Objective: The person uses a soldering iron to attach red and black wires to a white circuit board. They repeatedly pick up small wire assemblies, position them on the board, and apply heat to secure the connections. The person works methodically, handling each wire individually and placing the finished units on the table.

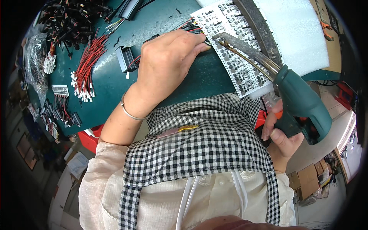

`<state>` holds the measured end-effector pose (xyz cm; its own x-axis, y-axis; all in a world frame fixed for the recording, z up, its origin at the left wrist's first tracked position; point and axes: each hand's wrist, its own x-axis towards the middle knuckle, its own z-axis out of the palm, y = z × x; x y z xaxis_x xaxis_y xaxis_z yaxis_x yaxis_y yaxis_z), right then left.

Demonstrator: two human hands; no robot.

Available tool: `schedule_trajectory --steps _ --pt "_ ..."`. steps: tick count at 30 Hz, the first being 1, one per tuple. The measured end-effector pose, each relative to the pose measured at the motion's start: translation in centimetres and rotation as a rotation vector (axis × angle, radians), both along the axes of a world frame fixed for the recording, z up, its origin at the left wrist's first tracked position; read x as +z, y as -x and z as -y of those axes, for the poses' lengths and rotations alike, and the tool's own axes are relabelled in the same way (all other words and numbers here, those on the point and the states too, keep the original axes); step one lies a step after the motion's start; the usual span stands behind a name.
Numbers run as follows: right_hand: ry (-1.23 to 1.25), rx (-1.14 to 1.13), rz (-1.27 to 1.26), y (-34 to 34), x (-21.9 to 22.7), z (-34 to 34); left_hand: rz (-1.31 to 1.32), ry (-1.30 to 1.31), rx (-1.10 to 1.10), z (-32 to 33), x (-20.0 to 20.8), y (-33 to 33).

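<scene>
A glossy dark green tabletop (153,15), scuffed and dotted with black scraps, carries a sheet of soft, pebbly white foam (306,38), and on it lies a stiff white circuit board panel (239,78), studded with rows of small round and square parts along a finely notched edge. A thick, curved bar (264,38), dark and worn like old metal, lies across the panel. The right hand (285,143) grasps the handle of a soldering gun (304,103), whose smooth green plastic body swells at the back and has an orange trigger; its slim metal front, stained brown and grey, reaches over the panel toward its left edge. The left hand (170,57) bends at that edge, thumb and forefinger drawn close together beside thin red and black wires (189,27); whether they pinch one I cannot tell. Under the left wrist's plain metal bangle (132,115) spreads a crinkled black-and-white checked apron (199,149). Farther left lie a fanned bundle of red leads (90,63) with white plugs and a crumpled clear plastic bag (36,61).
</scene>
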<state>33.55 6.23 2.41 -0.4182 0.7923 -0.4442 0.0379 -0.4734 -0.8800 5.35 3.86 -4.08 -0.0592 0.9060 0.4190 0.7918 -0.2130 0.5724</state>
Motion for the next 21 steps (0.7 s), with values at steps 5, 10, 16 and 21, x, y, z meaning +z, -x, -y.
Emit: schedule_trajectory --steps 5,10,16,21 --pt "-0.193 0.006 -0.018 0.6 -1.1 0.2 -0.005 0.017 0.004 0.1 0.0 0.1" --pt "-0.281 0.073 0.022 0.4 -1.5 0.0 -0.024 0.001 0.007 0.1 -0.1 0.0" --pt "-0.323 0.042 0.108 0.9 -1.4 0.2 -0.023 0.008 0.006 0.2 -0.2 0.0" --pt "-0.200 -0.062 -0.126 -0.1 -0.8 -1.1 -0.021 -0.012 0.009 0.1 -0.2 0.0"
